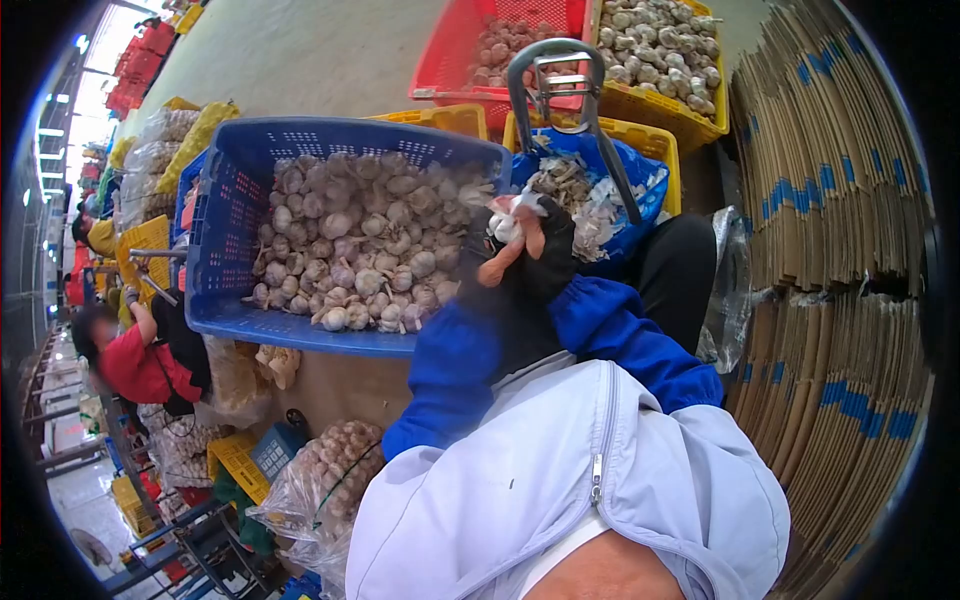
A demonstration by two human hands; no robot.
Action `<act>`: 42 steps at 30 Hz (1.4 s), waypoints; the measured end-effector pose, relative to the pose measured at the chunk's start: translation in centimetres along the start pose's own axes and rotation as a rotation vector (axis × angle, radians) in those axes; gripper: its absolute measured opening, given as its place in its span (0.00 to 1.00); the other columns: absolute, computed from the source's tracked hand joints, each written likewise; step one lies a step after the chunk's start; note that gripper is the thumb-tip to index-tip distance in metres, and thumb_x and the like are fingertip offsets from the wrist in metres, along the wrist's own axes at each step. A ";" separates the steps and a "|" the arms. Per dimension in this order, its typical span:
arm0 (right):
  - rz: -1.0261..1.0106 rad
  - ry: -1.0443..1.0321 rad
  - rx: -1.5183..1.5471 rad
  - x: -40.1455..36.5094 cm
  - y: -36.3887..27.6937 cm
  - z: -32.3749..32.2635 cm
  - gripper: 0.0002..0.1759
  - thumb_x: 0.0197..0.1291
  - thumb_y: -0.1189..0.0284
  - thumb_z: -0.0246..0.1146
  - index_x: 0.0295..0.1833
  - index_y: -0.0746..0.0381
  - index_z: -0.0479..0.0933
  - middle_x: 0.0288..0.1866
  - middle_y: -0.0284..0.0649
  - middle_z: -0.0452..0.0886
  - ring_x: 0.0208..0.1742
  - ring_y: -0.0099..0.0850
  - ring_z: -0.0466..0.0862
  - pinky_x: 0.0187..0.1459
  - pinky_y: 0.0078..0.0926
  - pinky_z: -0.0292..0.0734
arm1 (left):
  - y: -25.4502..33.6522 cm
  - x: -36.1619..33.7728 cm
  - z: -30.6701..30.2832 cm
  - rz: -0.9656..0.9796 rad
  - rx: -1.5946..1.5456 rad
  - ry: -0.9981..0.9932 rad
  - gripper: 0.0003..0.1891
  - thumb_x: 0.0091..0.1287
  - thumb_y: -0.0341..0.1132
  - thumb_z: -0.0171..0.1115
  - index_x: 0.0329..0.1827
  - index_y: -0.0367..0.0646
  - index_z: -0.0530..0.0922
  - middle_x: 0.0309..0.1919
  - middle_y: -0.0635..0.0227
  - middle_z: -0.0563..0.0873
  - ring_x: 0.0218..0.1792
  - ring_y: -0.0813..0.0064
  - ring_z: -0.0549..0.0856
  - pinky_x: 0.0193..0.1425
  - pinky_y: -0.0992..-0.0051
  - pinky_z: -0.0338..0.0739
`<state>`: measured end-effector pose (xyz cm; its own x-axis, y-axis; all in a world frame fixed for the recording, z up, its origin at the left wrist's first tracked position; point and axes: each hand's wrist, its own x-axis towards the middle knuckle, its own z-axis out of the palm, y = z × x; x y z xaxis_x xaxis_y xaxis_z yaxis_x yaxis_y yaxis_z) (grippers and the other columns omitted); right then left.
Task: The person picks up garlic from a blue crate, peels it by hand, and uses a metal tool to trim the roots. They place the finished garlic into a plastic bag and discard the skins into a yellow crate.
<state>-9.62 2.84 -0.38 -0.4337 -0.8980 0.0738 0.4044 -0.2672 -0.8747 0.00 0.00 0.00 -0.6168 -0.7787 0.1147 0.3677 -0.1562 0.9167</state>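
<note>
In front of my body, my left hand [484,258] and my right hand [548,250] are close together, both in black gloves that leave fingertips bare. Between them is a whitish garlic bulb [504,226] with loose papery skin, pinched in closed fingers. The hands partly cover it, and the left glove is blurred. They are by the right end of a blue crate [262,338] filled with garlic bulbs [350,235]. Just beyond my right hand, a blue bag [650,190] holding peeled skins and scraps [590,200] lines a yellow crate [668,150].
A grey metal handle [610,150] arches over the scraps. Behind stand a red crate [445,60] and a yellow crate [690,125] with garlic. Flattened cardboard [820,150] is stacked at right. Netted garlic [345,465] lies lower left; a person in red [150,370] sits at far left.
</note>
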 end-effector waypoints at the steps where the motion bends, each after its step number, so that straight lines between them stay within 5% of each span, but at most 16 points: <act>1: 0.078 0.090 0.100 0.1 0.5 -0.2 0.21 0.60 0.57 0.50 0.46 0.64 0.64 0.34 0.47 0.77 0.34 0.37 0.79 0.38 0.30 0.75 | -0.1 0.2 0.3 0.010 0.037 0.010 0.25 0.55 0.27 0.61 0.56 0.41 0.62 0.50 0.66 0.71 0.52 0.73 0.70 0.57 0.76 0.62; 6: 0.339 0.284 0.732 0.1 -2.1 -1.8 0.22 0.62 0.53 0.46 0.30 0.63 0.66 0.30 0.47 0.76 0.30 0.35 0.79 0.29 0.27 0.76 | -1.2 0.0 2.9 -0.049 -0.054 0.096 0.20 0.55 0.26 0.60 0.50 0.38 0.65 0.45 0.64 0.74 0.46 0.76 0.74 0.50 0.78 0.69; 8: 0.467 0.218 0.632 -0.2 -3.1 -2.5 0.20 0.62 0.54 0.47 0.30 0.61 0.65 0.26 0.42 0.73 0.27 0.32 0.77 0.27 0.25 0.74 | -0.8 0.0 3.1 -0.073 -0.027 0.086 0.21 0.55 0.27 0.60 0.51 0.38 0.64 0.44 0.64 0.74 0.46 0.75 0.74 0.50 0.78 0.69; 12: 0.134 0.296 0.447 -0.2 -4.0 -0.9 0.15 0.62 0.58 0.50 0.32 0.59 0.65 0.22 0.31 0.64 0.22 0.21 0.66 0.27 0.19 0.66 | -1.9 -0.4 3.4 0.048 0.307 0.141 0.22 0.58 0.32 0.58 0.54 0.38 0.62 0.43 0.64 0.75 0.46 0.75 0.74 0.51 0.77 0.68; 14: 0.279 0.517 0.581 0.1 -6.4 -0.6 0.14 0.61 0.58 0.51 0.34 0.57 0.65 0.21 0.29 0.63 0.19 0.18 0.63 0.23 0.15 0.63 | -3.8 -0.4 2.0 -0.035 -0.178 0.165 0.24 0.60 0.35 0.56 0.57 0.39 0.60 0.43 0.62 0.74 0.46 0.72 0.74 0.52 0.75 0.68; 17: 0.350 0.162 0.931 0.7 -4.5 -4.8 0.14 0.61 0.57 0.51 0.38 0.56 0.65 0.20 0.28 0.62 0.17 0.19 0.61 0.23 0.15 0.63 | -0.8 -1.2 3.7 -0.116 -0.730 0.197 0.27 0.61 0.39 0.54 0.60 0.42 0.56 0.48 0.56 0.71 0.48 0.65 0.73 0.56 0.68 0.66; 18: 0.380 0.106 0.805 0.5 -5.3 -5.3 0.16 0.60 0.56 0.52 0.40 0.57 0.68 0.23 0.30 0.67 0.18 0.21 0.65 0.24 0.17 0.65 | -0.8 -1.4 3.1 -0.106 -0.723 0.135 0.28 0.61 0.39 0.55 0.61 0.41 0.55 0.50 0.55 0.70 0.50 0.63 0.72 0.57 0.66 0.65; 21: 0.125 0.016 -0.388 0.8 -4.5 -6.7 0.17 0.59 0.58 0.54 0.43 0.61 0.70 0.27 0.32 0.73 0.24 0.26 0.73 0.30 0.22 0.70 | -1.0 -1.5 0.8 -0.056 -0.373 -0.027 0.35 0.59 0.47 0.56 0.63 0.43 0.50 0.51 0.55 0.68 0.51 0.64 0.72 0.56 0.69 0.66; 22: -0.140 0.100 -1.251 0.0 -4.8 -7.0 0.17 0.56 0.61 0.57 0.43 0.65 0.71 0.34 0.38 0.76 0.35 0.30 0.77 0.39 0.27 0.71 | -1.0 -1.4 0.6 -0.015 -0.299 -0.055 0.38 0.57 0.49 0.57 0.64 0.42 0.48 0.51 0.55 0.68 0.51 0.64 0.73 0.56 0.70 0.66; 25: -0.226 0.157 -0.566 -1.0 -5.6 -4.7 0.20 0.51 0.64 0.61 0.46 0.66 0.71 0.37 0.42 0.76 0.40 0.33 0.76 0.45 0.29 0.69 | -3.1 -0.6 -1.2 -0.046 -0.228 -0.129 0.46 0.50 0.58 0.61 0.64 0.40 0.49 0.51 0.54 0.70 0.49 0.65 0.74 0.53 0.74 0.68; 26: -0.110 0.095 -0.558 -2.1 -7.0 -3.6 0.19 0.49 0.64 0.63 0.44 0.65 0.73 0.42 0.45 0.76 0.43 0.33 0.76 0.47 0.28 0.69 | -4.6 -0.5 -1.7 -0.045 -0.254 -0.167 0.45 0.52 0.58 0.60 0.64 0.40 0.50 0.50 0.54 0.70 0.49 0.65 0.74 0.53 0.74 0.68; 27: -0.298 -0.158 -0.718 -1.9 -8.9 -2.8 0.18 0.48 0.66 0.64 0.42 0.64 0.74 0.40 0.42 0.76 0.41 0.32 0.76 0.44 0.27 0.70 | -6.0 -0.5 -2.1 -0.045 -0.279 -0.205 0.43 0.53 0.57 0.60 0.63 0.39 0.51 0.50 0.54 0.71 0.49 0.65 0.74 0.52 0.75 0.69; 29: -0.304 -0.023 -0.648 -2.4 -6.9 -1.7 0.12 0.51 0.69 0.62 0.38 0.65 0.75 0.35 0.38 0.77 0.36 0.30 0.77 0.40 0.25 0.72 | -6.1 -0.4 -1.2 -0.051 -0.359 -0.201 0.40 0.56 0.57 0.54 0.62 0.36 0.52 0.49 0.52 0.71 0.47 0.65 0.75 0.50 0.74 0.70; 35: 0.285 0.390 0.083 -1.9 -7.4 -2.4 0.11 0.57 0.68 0.58 0.38 0.65 0.76 0.20 0.32 0.75 0.28 0.20 0.74 0.34 0.20 0.69 | -4.4 -1.7 1.2 -0.107 -0.721 -0.092 0.36 0.65 0.57 0.37 0.57 0.26 0.57 0.46 0.47 0.73 0.40 0.64 0.78 0.44 0.73 0.73; 39: -0.232 0.030 -1.415 -2.0 -4.8 -8.5 0.14 0.52 0.69 0.60 0.43 0.64 0.75 0.36 0.42 0.78 0.38 0.35 0.77 0.42 0.30 0.70 | -1.4 -1.1 2.3 -0.325 -1.093 0.122 0.30 0.62 0.52 0.48 0.62 0.44 0.58 0.47 0.48 0.71 0.42 0.57 0.73 0.50 0.62 0.71; 42: -0.472 0.305 -1.390 -2.2 -5.3 -10.1 0.23 0.48 0.68 0.62 0.51 0.62 0.70 0.48 0.48 0.73 0.50 0.43 0.73 0.52 0.33 0.65 | -1.8 -0.6 1.3 -0.381 -1.186 -0.005 0.29 0.63 0.52 0.46 0.63 0.45 0.58 0.49 0.46 0.70 0.44 0.55 0.72 0.51 0.59 0.69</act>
<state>-18.95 9.76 -0.74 -0.5199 -0.6743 0.5244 -0.8082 0.1895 -0.5576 -1.20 1.60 -1.21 -0.8237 -0.5615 -0.0788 0.5643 -0.8253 -0.0189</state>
